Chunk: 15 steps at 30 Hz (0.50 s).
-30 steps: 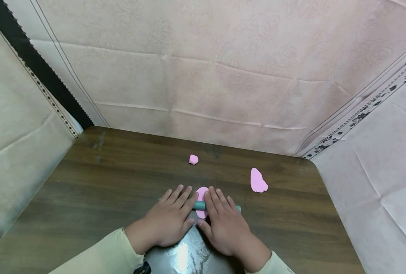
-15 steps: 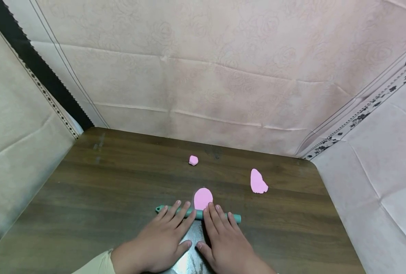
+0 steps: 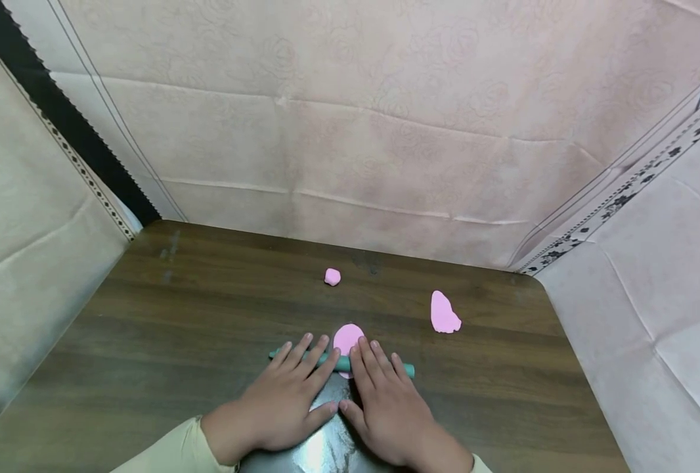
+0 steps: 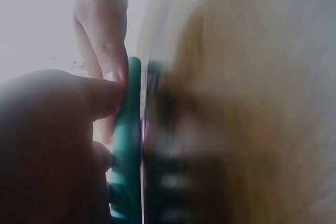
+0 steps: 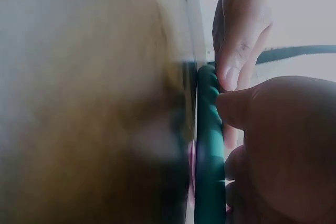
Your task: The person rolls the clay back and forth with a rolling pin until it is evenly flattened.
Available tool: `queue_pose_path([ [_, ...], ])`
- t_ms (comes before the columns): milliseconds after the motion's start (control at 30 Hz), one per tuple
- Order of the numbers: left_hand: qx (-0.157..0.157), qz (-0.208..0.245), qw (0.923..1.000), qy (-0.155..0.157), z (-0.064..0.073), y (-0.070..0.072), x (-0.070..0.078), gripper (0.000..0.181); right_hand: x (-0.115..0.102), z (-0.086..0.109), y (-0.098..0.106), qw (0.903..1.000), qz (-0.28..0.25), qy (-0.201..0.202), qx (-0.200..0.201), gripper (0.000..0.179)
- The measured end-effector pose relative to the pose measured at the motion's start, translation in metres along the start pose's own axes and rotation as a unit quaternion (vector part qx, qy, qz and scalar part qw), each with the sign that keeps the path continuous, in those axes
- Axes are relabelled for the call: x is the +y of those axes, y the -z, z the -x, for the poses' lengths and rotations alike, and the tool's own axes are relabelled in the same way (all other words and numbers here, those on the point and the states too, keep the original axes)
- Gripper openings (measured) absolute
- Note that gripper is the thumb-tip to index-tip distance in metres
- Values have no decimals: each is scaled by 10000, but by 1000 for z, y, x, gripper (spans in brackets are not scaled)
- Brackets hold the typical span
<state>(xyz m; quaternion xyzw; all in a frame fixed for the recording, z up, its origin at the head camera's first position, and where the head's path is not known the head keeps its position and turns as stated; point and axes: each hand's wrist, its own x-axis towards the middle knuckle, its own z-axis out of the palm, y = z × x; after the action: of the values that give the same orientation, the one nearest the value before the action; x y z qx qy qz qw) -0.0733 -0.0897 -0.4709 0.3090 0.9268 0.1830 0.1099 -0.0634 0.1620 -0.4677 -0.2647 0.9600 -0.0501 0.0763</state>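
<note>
A green rolling pin [image 3: 344,364] lies crosswise over a flattened pink piece of clay [image 3: 347,338], whose larger part shows beyond the pin. My left hand [image 3: 285,401] lies flat with straight fingers on the pin's left half. On its right half rests my right hand [image 3: 388,407], fingers also straight. Both thumbs point inward and nearly meet on the near side of the pin. In the left wrist view the pin [image 4: 127,145] stands between the fingers and the tabletop. The right wrist view shows the pin [image 5: 210,145] under the fingers, with a thin pink edge below it.
A small pink lump [image 3: 332,276] sits toward the back of the brown wooden table [image 3: 208,295]. Farther right lies a flat, irregular pink piece [image 3: 444,313]. Pale patterned cloth [image 3: 385,151] hangs behind the table and along both sides. A shiny dark patch [image 3: 320,450] shows between the forearms.
Both hands rolled the pin toward the body, off most of the clay, then slightly away again onto its near part. The other pink pieces stayed put.
</note>
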Motion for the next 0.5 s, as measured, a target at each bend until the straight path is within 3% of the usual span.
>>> queue_pose_path([
  [300,38,-175,9996,225,-33,6,-16,78,18,-34,6,9991,-391,-124,-56,78],
  [500,33,-423,9985,334,-59,9,-29,79,32,-58,9,9992,-288,-268,-90,77],
])
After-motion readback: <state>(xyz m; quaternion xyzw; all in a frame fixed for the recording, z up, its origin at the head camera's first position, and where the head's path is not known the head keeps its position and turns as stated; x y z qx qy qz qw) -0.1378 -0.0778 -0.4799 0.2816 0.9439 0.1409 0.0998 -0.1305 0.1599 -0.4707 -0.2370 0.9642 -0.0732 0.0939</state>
